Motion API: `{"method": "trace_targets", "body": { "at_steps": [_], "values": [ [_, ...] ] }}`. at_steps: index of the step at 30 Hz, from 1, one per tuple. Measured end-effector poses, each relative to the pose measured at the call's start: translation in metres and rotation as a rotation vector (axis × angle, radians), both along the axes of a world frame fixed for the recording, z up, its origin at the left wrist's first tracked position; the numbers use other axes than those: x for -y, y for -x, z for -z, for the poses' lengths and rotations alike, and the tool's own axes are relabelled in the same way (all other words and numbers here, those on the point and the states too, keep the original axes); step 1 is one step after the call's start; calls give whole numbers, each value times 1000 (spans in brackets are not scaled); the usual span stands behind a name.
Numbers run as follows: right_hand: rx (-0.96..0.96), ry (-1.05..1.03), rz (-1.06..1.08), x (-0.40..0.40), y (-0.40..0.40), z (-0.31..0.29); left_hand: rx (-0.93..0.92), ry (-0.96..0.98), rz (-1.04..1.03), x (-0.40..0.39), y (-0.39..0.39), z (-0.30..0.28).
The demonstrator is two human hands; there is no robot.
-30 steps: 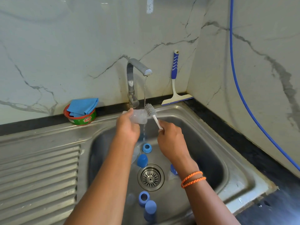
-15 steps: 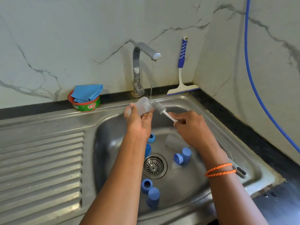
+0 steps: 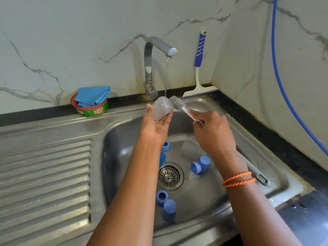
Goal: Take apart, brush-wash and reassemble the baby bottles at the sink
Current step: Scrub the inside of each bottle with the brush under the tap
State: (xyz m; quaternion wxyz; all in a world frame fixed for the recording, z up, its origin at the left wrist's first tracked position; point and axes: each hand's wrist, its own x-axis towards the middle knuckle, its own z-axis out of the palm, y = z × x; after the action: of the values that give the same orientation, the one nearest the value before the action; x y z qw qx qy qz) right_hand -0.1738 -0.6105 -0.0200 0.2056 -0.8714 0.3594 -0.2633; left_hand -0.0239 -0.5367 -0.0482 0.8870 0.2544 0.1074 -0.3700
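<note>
Clear bottle (image 3: 161, 109), gripped by the left hand (image 3: 156, 128), points toward one o'clock; the right hand (image 3: 213, 132) pinches the brush (image 3: 177, 103) beside its mouth.

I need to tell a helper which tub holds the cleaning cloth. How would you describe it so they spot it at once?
Start at the tap behind the sink. On the ledge left of it stands a tub, round, green with a red rim, and a folded blue cloth sticks out of it.

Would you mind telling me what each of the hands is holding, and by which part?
The left hand holds the clear bottle by its body; the right hand pinches the bottle brush by its white handle.
</note>
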Motion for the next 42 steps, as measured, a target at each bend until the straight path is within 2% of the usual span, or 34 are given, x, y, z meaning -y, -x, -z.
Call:
{"method": "trace_targets", "body": {
  "at_steps": [4,9,14,17,20,23,26,31,34,37,42],
  "values": [
    [67,-10,-74,-8,-2,-4,-4,-11,20,1,5,1],
    [-8,-14,-32,2,2,1,-22,10,-12,-2,-1,-1],
    [100,-14,-80,-10,-4,-4,18,-3,69,-2,2,-3],
    [74,-16,-126,-8,1,-8,-12,16,39,-4,1,-2],
    [34,-3,-52,0,6,-6,-24,39,20,-5,1,-4],
    [96,-3,-27,-2,1,-5,11,25,88,-3,3,-5],
    [139,-18,-109,-5,1,-9,26,2,123,-3,5,-3],
    [29,-59,-129,3,11,-15,-39,62,9,-6,-2,-4],
    [78,-17,-72,0,8,-13,-13,53,57,-3,2,-6],
    [138,-38,-126,-6,4,-13,9,43,94,1,8,-6],
    [94,-75,-175,0,7,-14,-74,95,-26,0,4,-4]
  ]
}}
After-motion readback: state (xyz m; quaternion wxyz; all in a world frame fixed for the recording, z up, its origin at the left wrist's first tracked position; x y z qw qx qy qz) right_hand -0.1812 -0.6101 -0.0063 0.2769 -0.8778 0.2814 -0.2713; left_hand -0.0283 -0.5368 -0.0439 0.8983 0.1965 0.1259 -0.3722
